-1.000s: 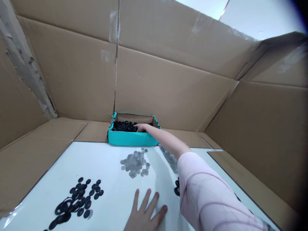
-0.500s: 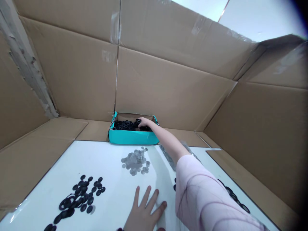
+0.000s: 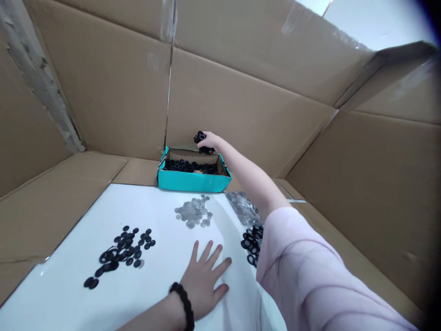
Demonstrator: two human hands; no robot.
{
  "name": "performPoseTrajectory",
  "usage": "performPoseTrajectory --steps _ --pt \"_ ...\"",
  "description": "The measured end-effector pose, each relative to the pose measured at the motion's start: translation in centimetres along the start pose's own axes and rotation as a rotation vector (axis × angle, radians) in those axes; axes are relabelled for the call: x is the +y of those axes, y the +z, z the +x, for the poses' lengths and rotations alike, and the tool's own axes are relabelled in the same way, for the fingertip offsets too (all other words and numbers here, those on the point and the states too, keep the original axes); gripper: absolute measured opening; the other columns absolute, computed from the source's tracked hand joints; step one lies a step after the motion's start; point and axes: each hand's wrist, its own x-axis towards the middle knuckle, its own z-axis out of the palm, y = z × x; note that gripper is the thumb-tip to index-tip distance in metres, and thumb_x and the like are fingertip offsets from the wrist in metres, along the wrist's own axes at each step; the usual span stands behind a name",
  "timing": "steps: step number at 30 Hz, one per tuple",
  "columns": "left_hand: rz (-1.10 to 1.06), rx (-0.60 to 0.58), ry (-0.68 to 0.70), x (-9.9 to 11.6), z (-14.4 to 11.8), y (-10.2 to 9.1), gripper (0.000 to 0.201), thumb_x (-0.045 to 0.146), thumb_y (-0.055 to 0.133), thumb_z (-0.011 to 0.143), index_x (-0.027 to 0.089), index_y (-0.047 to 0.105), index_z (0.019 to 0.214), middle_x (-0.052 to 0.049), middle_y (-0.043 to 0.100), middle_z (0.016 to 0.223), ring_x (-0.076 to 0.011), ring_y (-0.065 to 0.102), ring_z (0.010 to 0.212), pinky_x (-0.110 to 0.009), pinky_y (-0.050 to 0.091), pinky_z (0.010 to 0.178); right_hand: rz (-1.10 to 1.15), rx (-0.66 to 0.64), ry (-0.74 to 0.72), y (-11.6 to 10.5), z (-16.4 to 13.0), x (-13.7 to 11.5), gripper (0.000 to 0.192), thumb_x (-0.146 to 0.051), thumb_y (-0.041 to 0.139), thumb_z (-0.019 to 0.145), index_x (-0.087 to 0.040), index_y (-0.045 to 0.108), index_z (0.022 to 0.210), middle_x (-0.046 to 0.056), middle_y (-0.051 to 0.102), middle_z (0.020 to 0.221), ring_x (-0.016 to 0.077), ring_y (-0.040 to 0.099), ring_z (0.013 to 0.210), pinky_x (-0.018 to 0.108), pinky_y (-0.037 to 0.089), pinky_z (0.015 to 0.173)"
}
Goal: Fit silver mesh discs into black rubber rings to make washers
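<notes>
My right hand point(image 3: 209, 140) is raised above the turquoise box point(image 3: 195, 182), closed around a clump of black rings point(image 3: 200, 137). More black ring-like pieces point(image 3: 182, 166) lie inside the box. On the white table point(image 3: 161, 294) my left hand point(image 3: 204, 280) rests flat with its fingers spread, a dark beaded band at the wrist. Beyond its fingertips is a loose pile of translucent grey discs point(image 3: 194, 211). To the left, black discs point(image 3: 126, 248) are scattered, with a larger ring among them.
A clear plastic bag of discs point(image 3: 244, 208) lies right of the grey pile. Black rings point(image 3: 252, 243) sit beside my right sleeve, which partly hides them. Cardboard walls point(image 3: 241, 101) enclose the table at the back and sides.
My right hand has lifted out of the turquoise box with a clump of black rings. The view has shifted, showing more of my left wrist and the rings near my sleeve.
</notes>
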Motion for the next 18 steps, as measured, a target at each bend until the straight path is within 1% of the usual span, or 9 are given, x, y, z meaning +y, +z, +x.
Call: performPoseTrajectory --steps 2,4,6,8,11,12,14,16,18 --pt "-0.034 -0.022 -0.002 0.1 0.0 -0.6 0.052 0.052 0.027 0.090 0.035 0.032 0.138 -0.005 0.026 0.149 -0.0319 0.016 0.138 -0.066 0.009 0.106 0.047 -0.037 -0.052 0.8 -1.4 -2.4 0.043 -0.013 0.062 0.063 -0.017 0.055 0.105 0.005 0.060 0.078 0.0116 0.055 0.051 0.020 0.044 0.038" --pt "-0.052 -0.038 -0.002 0.1 -0.1 -0.9 0.053 0.052 0.026 0.090 0.033 0.032 0.138 -0.006 0.025 0.149 -0.0326 0.015 0.138 -0.066 0.008 0.106 0.061 -0.109 -0.106 2.3 -3.0 -4.6 0.045 -0.015 0.063 0.062 -0.018 0.055 0.106 0.005 0.061 0.083 0.0121 0.056 0.055 0.021 0.045 0.041" --pt "-0.057 -0.048 0.003 0.1 -0.1 -1.0 0.053 0.052 0.026 0.090 0.032 0.032 0.139 -0.006 0.025 0.149 -0.0332 0.015 0.138 -0.067 0.007 0.106 0.075 -0.167 -0.178 4.3 -4.7 -6.2 0.046 -0.018 0.065 0.060 -0.018 0.055 0.105 0.004 0.061 0.087 0.0126 0.057 0.060 0.022 0.047 0.046" --pt "-0.057 -0.058 0.003 0.1 -0.2 -1.1 0.054 0.052 0.027 0.090 0.031 0.032 0.139 -0.007 0.025 0.149 -0.0339 0.014 0.137 -0.067 0.007 0.106 0.104 -0.218 -0.257 7.0 -6.2 -7.2 0.045 -0.017 0.065 0.059 -0.017 0.057 0.103 0.003 0.062 0.089 0.0129 0.058 0.068 0.022 0.049 0.055" --pt "-0.058 -0.082 -0.003 0.3 -0.2 -1.3 0.055 0.052 0.028 0.089 0.029 0.032 0.139 -0.009 0.026 0.149 -0.0346 0.014 0.137 -0.066 0.007 0.106 0.109 -0.342 -0.362 11.4 -8.0 -7.4 0.037 -0.017 0.064 0.060 -0.015 0.059 0.097 0.002 0.063 0.089 0.0132 0.058 0.076 0.020 0.048 0.063" --pt "-0.058 -0.088 -0.006 0.3 -0.2 -1.5 0.055 0.051 0.029 0.089 0.029 0.032 0.139 -0.009 0.026 0.149 -0.0345 0.014 0.137 -0.066 0.007 0.106 0.071 -0.356 -0.355 12.8 -8.4 -7.2 0.036 -0.017 0.065 0.061 -0.015 0.059 0.096 0.001 0.064 0.089 0.0135 0.059 0.078 0.020 0.048 0.064" --pt "-0.056 -0.099 -0.009 0.4 -0.1 -1.6 0.055 0.051 0.030 0.089 0.028 0.032 0.139 -0.010 0.025 0.149 -0.0344 0.014 0.137 -0.065 0.006 0.106 -0.068 -0.357 -0.334 15.6 -8.8 -6.6 0.039 -0.018 0.066 0.062 -0.017 0.060 0.101 0.001 0.065 0.094 0.0154 0.060 0.084 0.020 0.048 0.069" --pt "-0.056 -0.102 -0.010 0.5 -0.1 -1.7 0.055 0.050 0.030 0.088 0.027 0.033 0.139 -0.011 0.025 0.149 -0.0346 0.014 0.137 -0.065 0.006 0.106 -0.115 -0.341 -0.317 17.8 -9.0 -5.9 0.045 -0.016 0.067 0.061 -0.017 0.060 0.105 0.003 0.065 0.100 0.0191 0.060 0.094 0.022 0.047 0.076" --pt "-0.056 -0.093 -0.006 0.5 -0.1 -1.5 0.056 0.050 0.031 0.088 0.027 0.032 0.139 -0.011 0.024 0.149 -0.0349 0.014 0.137 -0.065 0.005 0.106 -0.155 -0.311 -0.287 19.5 -9.1 -5.3 0.053 -0.015 0.067 0.059 -0.017 0.058 0.111 0.007 0.064 0.107 0.0240 0.058 0.101 0.027 0.047 0.081"
